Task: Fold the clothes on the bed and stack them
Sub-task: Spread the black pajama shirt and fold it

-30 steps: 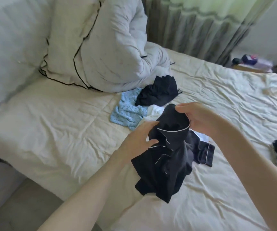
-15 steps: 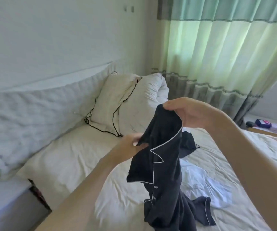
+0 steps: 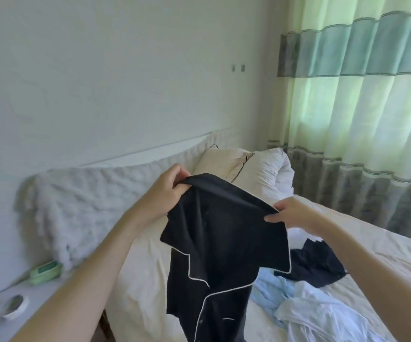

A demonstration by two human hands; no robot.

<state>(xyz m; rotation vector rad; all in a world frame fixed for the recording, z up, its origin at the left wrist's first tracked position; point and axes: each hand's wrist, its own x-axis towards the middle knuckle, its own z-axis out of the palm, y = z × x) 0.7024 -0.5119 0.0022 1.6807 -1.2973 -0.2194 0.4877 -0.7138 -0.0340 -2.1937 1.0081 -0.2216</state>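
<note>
Both hands raised above the bed: left hand and right hand each pinch the black shirt collar, shirt hanging.

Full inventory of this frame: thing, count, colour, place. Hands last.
black pyjama shirt with white piping: 1, black, held up over the bed
dark crumpled garment: 1, black, on the bed, right
light blue garment: 1, on the bed beside the shirt
white garment: 1, bed, lower right
cream bed sheet: 1, covers the bed
pillows: 2, cream and white, at the headboard
striped curtain: 1, green and grey, right
green pack: 1, bedside surface, left
small round dish: 1, white, bedside surface
left hand: pinches the collar's left end
right hand: pinches the collar's right end
</note>
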